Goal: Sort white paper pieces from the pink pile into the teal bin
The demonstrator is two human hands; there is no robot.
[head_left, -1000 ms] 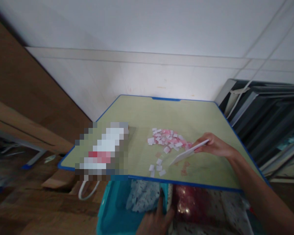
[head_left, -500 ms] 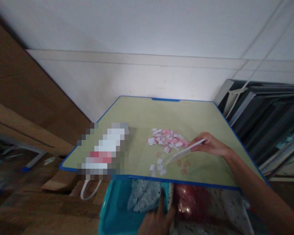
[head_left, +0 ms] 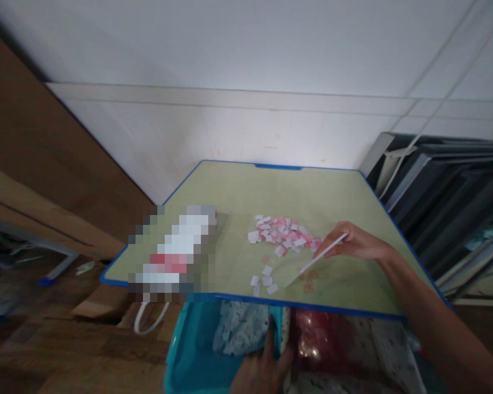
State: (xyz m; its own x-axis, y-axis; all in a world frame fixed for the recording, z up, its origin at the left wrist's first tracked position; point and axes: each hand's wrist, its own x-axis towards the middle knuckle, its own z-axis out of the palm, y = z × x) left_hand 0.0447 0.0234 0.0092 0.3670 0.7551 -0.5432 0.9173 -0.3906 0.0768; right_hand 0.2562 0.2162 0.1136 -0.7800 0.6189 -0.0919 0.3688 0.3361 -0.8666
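My right hand is closed on a thin white card, seen almost edge-on, its lower end slanting down to the table. Left of that hand lies a pile of small white and pink paper squares. Several loose white squares are near the table's front edge, left of the card's tip. Below the edge, my left hand grips the right rim of a teal bin, one finger along its inner wall. Inside the bin is a heap of pale squares.
The table has a blue edge and stands against a white wall. A blurred-out white object lies at its left, a white loop hanging below. Shiny red plastic sits right of the bin. Dark panels lean at the right.
The white card has turned more edge-on, and its lower end has shifted right and toward the front edge, away from the loose squares. My left hand stays at the bin.
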